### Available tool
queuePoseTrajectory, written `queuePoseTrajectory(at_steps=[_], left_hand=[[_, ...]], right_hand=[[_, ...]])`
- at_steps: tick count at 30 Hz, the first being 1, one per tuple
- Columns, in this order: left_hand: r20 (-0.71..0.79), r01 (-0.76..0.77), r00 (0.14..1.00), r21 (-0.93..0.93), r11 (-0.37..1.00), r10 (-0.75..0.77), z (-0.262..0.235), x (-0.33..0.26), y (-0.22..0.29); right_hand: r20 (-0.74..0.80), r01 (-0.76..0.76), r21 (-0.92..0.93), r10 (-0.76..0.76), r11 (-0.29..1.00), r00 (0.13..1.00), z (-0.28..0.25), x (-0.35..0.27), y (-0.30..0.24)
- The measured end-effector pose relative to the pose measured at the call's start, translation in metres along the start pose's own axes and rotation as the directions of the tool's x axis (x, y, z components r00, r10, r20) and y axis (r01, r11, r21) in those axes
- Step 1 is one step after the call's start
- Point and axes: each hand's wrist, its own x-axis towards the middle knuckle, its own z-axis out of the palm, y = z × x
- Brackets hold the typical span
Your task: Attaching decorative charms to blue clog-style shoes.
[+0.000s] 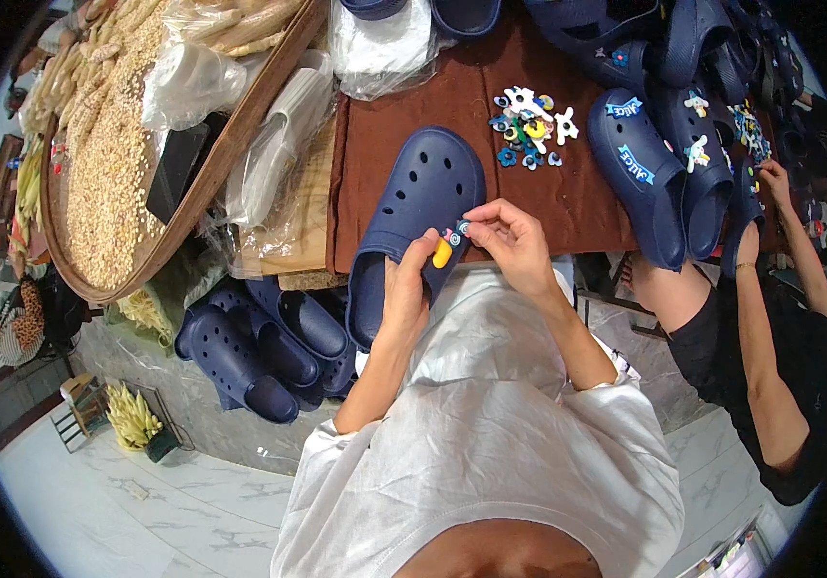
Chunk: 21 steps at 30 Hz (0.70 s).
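A navy blue clog (420, 202) with round holes lies on a brown cloth-covered table (577, 197). My left hand (402, 289) grips the clog's side by the heel opening, with a small yellow charm (442, 254) next to its thumb. My right hand (511, 241) pinches a small round charm (456, 232) at the clog's edge. A heap of small colourful charms (532, 127) sits on the cloth beyond my right hand.
More navy clogs (669, 154), some with charms, are piled at the right, where another person's hand (775, 179) reaches. Several plain clogs (259, 347) lie lower left. A round woven tray of grain (115, 164) and plastic bags (278, 144) fill the left.
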Motion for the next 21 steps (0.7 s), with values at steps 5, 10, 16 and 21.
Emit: queuePoseTrajectory(at_steps=[5,10,16,21], left_hand=[[0.003,-0.017,1.000,-0.009,1.000,0.017,-0.003,-0.001,-0.005],[0.021,-0.012,1.000,0.011,1.000,0.012,-0.005,-0.002,-0.007],[0.002,0.005,1.000,-0.026,1.000,-0.005,-0.011,0.001,-0.014],[0.005,0.015,1.000,-0.048,0.999,-0.015,-0.011,-0.001,-0.012]], right_hand=[[-0.030,-0.006,-0.113,0.002,0.994,1.000,0.001,0.002,-0.002],[-0.053,0.000,-0.178,-0.010,0.984,0.999,0.001,0.004,-0.005],[-0.078,-0.028,-0.171,0.015,0.985,0.997,0.002,0.009,-0.007],[-0.012,-0.099,-0.106,0.099,0.989,0.995,-0.003,0.017,-0.004]])
